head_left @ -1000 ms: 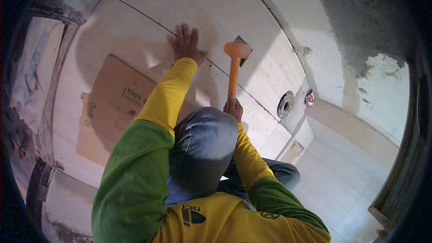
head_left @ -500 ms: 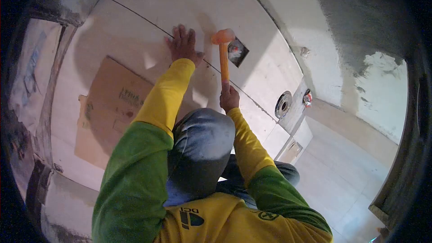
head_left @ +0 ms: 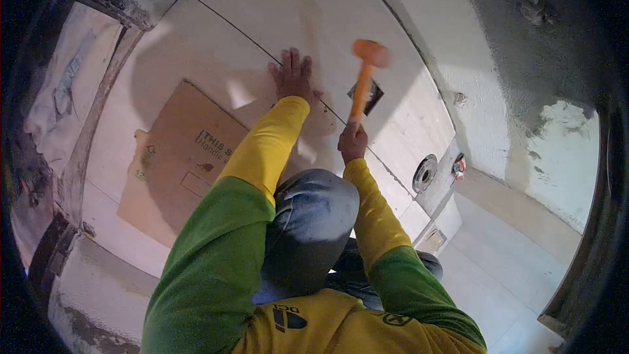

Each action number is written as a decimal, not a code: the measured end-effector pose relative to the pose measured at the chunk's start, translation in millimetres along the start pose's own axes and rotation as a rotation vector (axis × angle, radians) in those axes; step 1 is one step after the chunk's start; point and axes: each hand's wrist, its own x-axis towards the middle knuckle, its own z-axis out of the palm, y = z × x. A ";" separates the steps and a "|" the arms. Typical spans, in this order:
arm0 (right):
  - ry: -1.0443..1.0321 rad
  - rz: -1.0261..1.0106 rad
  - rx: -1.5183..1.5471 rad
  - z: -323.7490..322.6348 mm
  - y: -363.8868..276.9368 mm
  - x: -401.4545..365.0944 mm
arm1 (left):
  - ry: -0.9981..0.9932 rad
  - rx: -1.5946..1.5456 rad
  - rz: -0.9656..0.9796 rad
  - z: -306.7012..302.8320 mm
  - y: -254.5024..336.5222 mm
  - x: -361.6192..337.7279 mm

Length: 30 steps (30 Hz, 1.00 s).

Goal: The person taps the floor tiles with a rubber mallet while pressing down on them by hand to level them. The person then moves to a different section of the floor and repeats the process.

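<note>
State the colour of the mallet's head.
Orange. The mallet shows best in the head view.

I see a pale, large-tiled surface (head_left: 196,52). A flat brown cardboard sheet (head_left: 180,160) lies toward its left edge, and the left hand (head_left: 293,77) rests flat near its middle.

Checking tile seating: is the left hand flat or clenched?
Flat: left hand lies palm-down on the tile, fingers spread; right hand grips mallet.

Orange mallet (head_left: 362,88), head raised and blurred, handle slanting, hangs just over a large pale tile (head_left: 327,19) with a square cutout (head_left: 375,97).
</note>
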 end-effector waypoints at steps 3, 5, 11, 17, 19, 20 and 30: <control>-0.223 0.444 -0.066 -18.5 -36.2 6.3 | -0.013 0.011 0.026 -0.4 4.1 0.8; -0.198 0.323 -0.075 -15.2 -34.7 6.7 | -0.039 0.021 0.023 -0.4 2.7 3.2; -0.082 0.100 -0.161 -6.0 1.5 0.5 | -0.026 0.002 0.013 -0.7 5.3 4.9; 0.013 0.112 0.371 0.9 -50.9 -11.2 | 0.000 0.005 0.013 5.7 3.5 -0.7; -0.135 0.256 0.113 -5.9 -33.5 -1.2 | 0.070 -0.020 0.013 9.0 4.4 0.8; -0.287 0.391 -0.148 -8.9 -23.5 7.2 | 0.077 -0.017 0.010 5.8 4.1 1.8; -0.176 -0.064 -0.130 -5.7 35.9 23.8 | 0.101 -0.020 0.036 20.2 1.2 4.8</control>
